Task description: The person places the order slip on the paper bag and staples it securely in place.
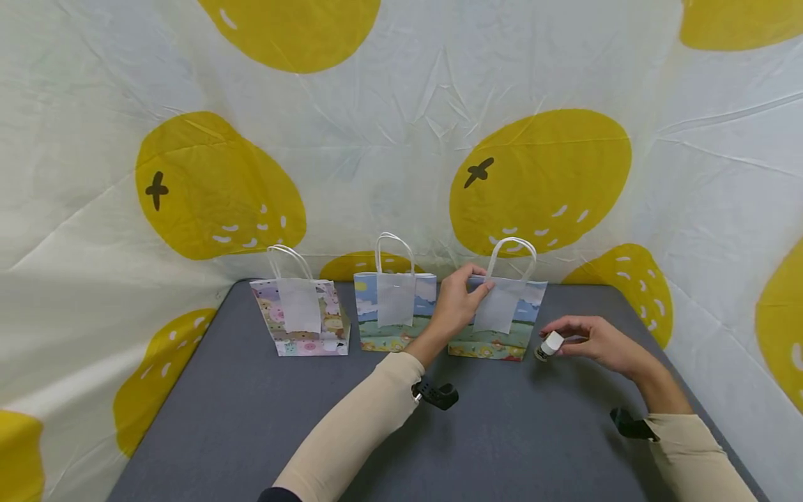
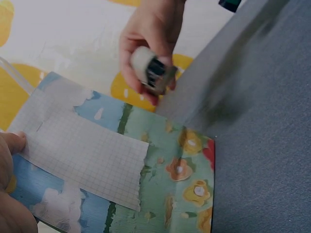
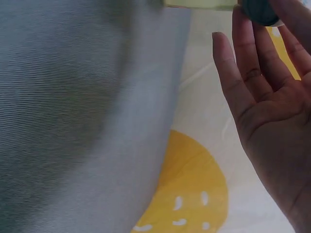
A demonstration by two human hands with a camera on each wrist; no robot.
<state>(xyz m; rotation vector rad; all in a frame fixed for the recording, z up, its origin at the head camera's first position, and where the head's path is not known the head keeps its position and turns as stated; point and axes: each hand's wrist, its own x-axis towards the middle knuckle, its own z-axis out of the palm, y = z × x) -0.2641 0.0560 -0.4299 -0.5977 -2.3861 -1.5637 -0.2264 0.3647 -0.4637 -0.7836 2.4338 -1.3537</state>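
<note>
My left hand (image 1: 461, 303) pinches the top edge of the rightmost paper gift bag (image 1: 530, 310), its thumb on the front. That bag has a painted meadow, sky and flowers, white twisted handles and a pale gridded paper slip (image 2: 87, 155) on its front. Just right of the bag, my right hand (image 1: 602, 343) holds a small dark glass bottle with a white cap (image 1: 550, 345), tilted and above the table. In the left wrist view the bottle (image 2: 149, 70) is blurred beside the bag. The right wrist view shows only the bottle's rounded end (image 3: 261, 10) between the fingers.
A matching meadow gift bag (image 1: 425, 300) stands in the middle, and a pink animal-print gift bag (image 1: 270, 307) at the left. Each carries a pale slip. All stand near the back of the grey table (image 1: 251, 418), before a white, yellow-patterned cloth (image 1: 376, 188).
</note>
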